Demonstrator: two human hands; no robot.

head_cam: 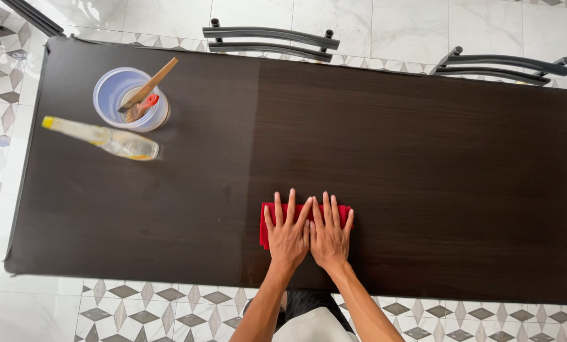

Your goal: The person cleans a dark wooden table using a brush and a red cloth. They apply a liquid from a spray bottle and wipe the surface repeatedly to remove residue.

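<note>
dark wooden bench (423, 158) is mid-wipe: left hand (288, 235) and right hand (329, 235), fingers spread, press flat on red cloth (265, 223); i judge a steady push across comes next.

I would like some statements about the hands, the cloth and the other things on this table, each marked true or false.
1. Both hands lie flat on the red cloth. True: the left hand and the right hand press on it side by side.
2. The cloth is blue. False: it is red.
3. The bottle stands upright. False: it lies on its side on the dark table.
4. A brush rests in the round tub. True.
5. The tub is next to the hands. False: it sits far from them, near the far left corner.
</note>
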